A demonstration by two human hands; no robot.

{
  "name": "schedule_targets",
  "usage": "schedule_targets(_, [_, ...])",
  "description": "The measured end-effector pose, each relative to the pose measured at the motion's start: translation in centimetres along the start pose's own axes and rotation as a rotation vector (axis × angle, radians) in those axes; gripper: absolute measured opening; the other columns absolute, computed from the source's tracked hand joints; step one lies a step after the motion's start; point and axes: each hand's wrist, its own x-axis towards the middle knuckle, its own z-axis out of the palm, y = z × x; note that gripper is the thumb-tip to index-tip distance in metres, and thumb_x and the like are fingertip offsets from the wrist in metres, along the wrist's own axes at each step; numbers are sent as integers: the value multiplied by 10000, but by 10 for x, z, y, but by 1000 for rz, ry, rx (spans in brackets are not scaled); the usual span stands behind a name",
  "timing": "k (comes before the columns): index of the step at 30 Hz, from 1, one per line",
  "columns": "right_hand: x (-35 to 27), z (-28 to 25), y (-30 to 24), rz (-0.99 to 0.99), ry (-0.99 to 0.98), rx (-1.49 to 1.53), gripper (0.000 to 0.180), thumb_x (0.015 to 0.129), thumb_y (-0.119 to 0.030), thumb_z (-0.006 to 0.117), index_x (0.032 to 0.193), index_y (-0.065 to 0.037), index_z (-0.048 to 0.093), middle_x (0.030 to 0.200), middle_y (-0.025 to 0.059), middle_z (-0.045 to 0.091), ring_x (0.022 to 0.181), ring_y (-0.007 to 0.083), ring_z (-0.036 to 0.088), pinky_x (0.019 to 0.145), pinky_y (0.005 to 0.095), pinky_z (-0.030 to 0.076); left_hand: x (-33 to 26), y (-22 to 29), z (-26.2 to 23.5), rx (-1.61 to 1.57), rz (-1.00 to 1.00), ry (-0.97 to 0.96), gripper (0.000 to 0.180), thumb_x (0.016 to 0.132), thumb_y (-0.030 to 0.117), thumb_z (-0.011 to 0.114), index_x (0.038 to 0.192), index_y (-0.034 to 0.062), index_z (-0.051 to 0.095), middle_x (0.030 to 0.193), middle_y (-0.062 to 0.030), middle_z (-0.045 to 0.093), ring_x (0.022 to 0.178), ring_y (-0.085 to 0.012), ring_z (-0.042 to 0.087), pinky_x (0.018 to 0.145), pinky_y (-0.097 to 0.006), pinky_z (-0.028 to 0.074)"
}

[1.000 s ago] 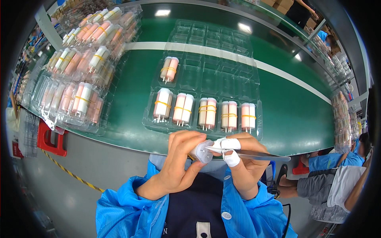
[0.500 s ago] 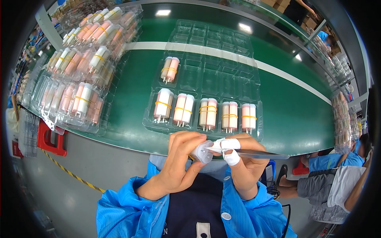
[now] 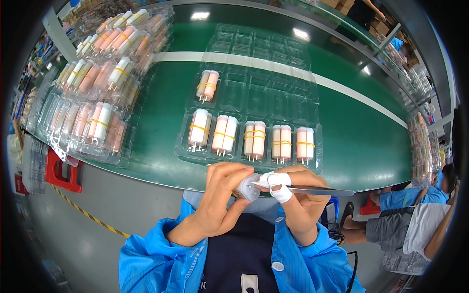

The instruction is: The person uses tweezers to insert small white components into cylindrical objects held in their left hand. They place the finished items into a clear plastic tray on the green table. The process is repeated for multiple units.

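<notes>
My left hand (image 3: 220, 195) is closed round a greyish cylinder (image 3: 250, 188) with a clear end that faces right. Metal tweezers (image 3: 320, 190) are gripped in my right hand (image 3: 298, 200), whose thumb and forefinger are wrapped in white tape. The tweezer tips meet the cylinder's clear end; what exactly they pinch there is too small to tell. Beyond both hands lies a clear plastic tray (image 3: 246, 95) with many compartments. Its near row holds several pairs of pink, white and beige tubes (image 3: 255, 139), bound by yellow rubber bands, thin white prongs toward me. One more pair (image 3: 207, 85) sits in the row behind, at the left.
Stacked clear trays (image 3: 93, 107) full of banded tubes rise on the left of the green worktable (image 3: 361, 161). A red stool (image 3: 63, 171) stands on the floor below. At the right edge is another stack (image 3: 420, 146), with a person in grey shorts (image 3: 393, 232) nearby.
Both hands have stayed nearly in place. The tweezers and right fingers have shifted very slightly left, still at the cylinder's end.
</notes>
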Motion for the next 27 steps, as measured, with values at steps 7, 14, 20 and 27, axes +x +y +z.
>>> schedule_targets(7, [2, -2, 1, -33, -32, -34, 145, 790, 13, 690, 933, 34, 679, 848, 155, 681, 754, 188, 664, 649, 270, 523, 1, 2, -1, -6, -31, -10, 446, 805, 104, 661, 1192, -53, 505, 1137, -201, 542, 1017, -324, 509, 890, -383, 410])
schedule_targets(14, [5, -3, -1, -47, -64, -88, 146, 786, 9, 689, 929, 35, 681, 834, 158, 678, 730, 186, 666, 623, 260, 520, 1, 5, -2, -35, -68, -22, 495, 763, 50, 668, 1221, -38, 504, 1148, -196, 520, 1010, -347, 486, 870, -408, 399])
schedule_targets(20, [7, -5, 0, -96, -86, -132, 138, 792, 5, 685, 927, 37, 680, 843, 162, 681, 741, 194, 672, 634, 269, 528, 2, 6, -4, -37, -69, -25, 502, 748, 36, 669, 1218, -32, 506, 1148, -192, 519, 1009, -345, 488, 870, -413, 401])
schedule_targets(27, [4, -1, 4, -62, -63, -108, 137, 792, 10, 686, 924, 44, 678, 848, 164, 684, 752, 207, 675, 662, 287, 538, 3, 2, -2, 24, -74, -6, 459, 742, 27, 689, 1166, -32, 523, 1100, -181, 556, 986, -319, 523, 852, -373, 422])
